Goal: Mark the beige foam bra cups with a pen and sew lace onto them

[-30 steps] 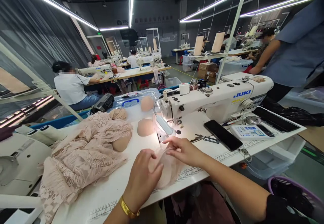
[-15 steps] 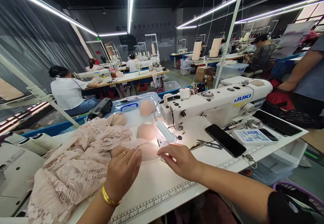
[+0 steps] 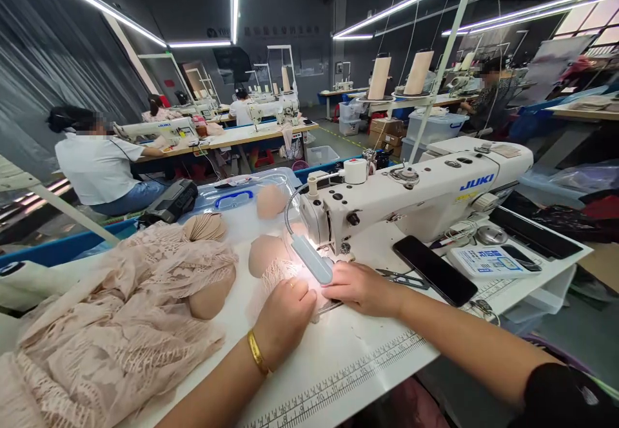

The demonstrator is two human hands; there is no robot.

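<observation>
A piece of pale pink lace fabric (image 3: 272,281) lies at the needle end of a white sewing machine (image 3: 411,193), lit by a small work lamp (image 3: 312,260). My left hand (image 3: 289,315) is closed, its thumb and fingers pinching the lace just in front of the lamp. Close beside it, my right hand (image 3: 362,288) has its fingertips pressed together on the fabric edge by the needle area. The lamp head and my fingers hide the needle and presser foot. Behind the lace rests a beige moulded bra cup (image 3: 264,254).
A heap of lace (image 3: 120,325) covers the table's left side, with another cup (image 3: 213,296) against it. Scissors (image 3: 401,278), a black phone (image 3: 432,270) and a white box (image 3: 483,260) lie right of my hands. A lidded plastic bin (image 3: 232,199) stands behind. Co-workers sit farther off.
Both hands have come in closer to the needle area, the left moving rightward with the lace. The view has shifted, and a person standing at the right is out of sight.
</observation>
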